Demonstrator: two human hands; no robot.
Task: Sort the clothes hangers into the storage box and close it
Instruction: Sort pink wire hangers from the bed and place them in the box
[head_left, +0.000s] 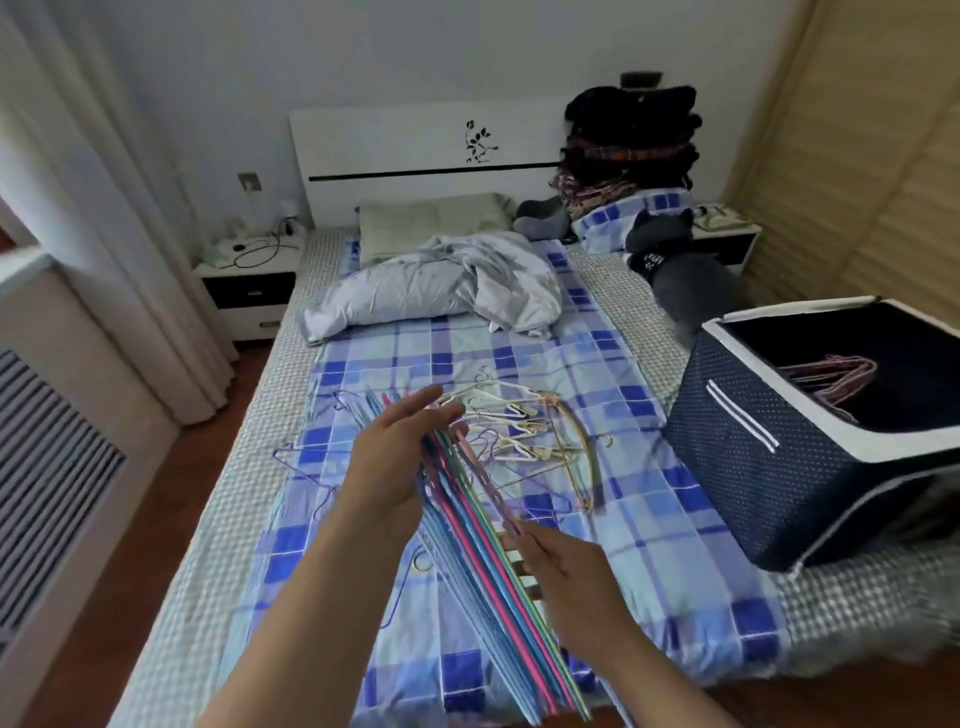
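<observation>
A stacked bundle of coloured plastic hangers (483, 566), blue, pink and green, lies between my hands above the bed. My left hand (395, 457) presses flat against the bundle's left side with straight fingers. My right hand (561, 577) holds the bundle from the right, fingers reaching under it. White and gold hangers (524, 426) lie in a loose pile on the checked sheet beyond. Thin purple wire hangers (306, 467) lie to the left. The dark blue storage box (769, 467) stands open at the right, tilted, with pink hangers (836, 379) inside.
A crumpled pale duvet (436, 286) and pillow lie further up the bed (691, 587). A grey plush toy (680, 260) and a pile of folded clothes (628, 150) sit by the headboard. A nightstand (249, 291) stands left, a wardrobe (857, 156) right.
</observation>
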